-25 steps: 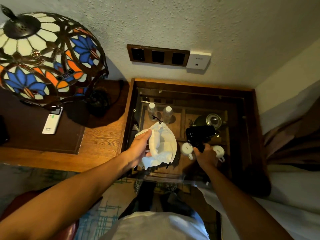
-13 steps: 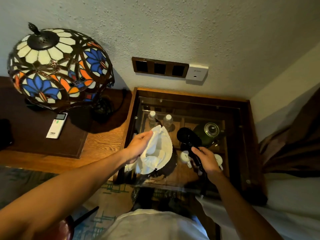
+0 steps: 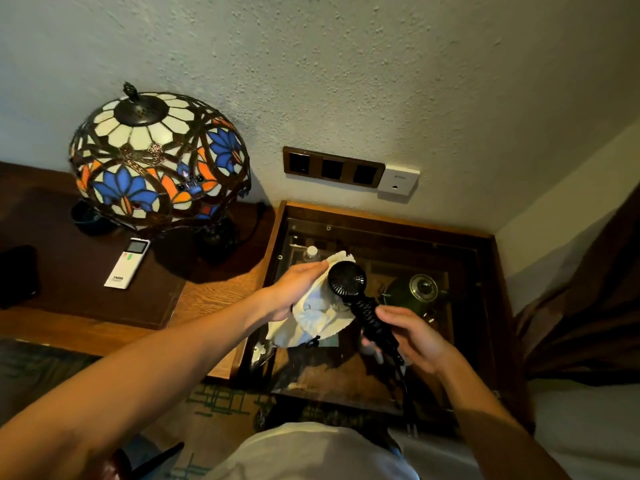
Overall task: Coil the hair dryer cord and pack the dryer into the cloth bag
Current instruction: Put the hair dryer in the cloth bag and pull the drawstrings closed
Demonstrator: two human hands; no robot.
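Left hand (image 3: 298, 289): I found it clamped on the white cloth bag (image 3: 317, 315), mouth facing right.
Hair dryer (image 3: 358, 299): head touching the bag mouth; long axis ran down-right from it.
Right hand (image 3: 412, 336): nearer, wrapped loosely round the cord-wound handle.
Cord (image 3: 407, 393): tail hung below.

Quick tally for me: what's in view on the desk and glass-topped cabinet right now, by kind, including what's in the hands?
Hair dryer: 1, in the right hand
Cloth bag: 1, in the left hand
Stained-glass lamp: 1
Remote control: 1
Water bottle: 1 visible
Green kettle: 1
Total: 6
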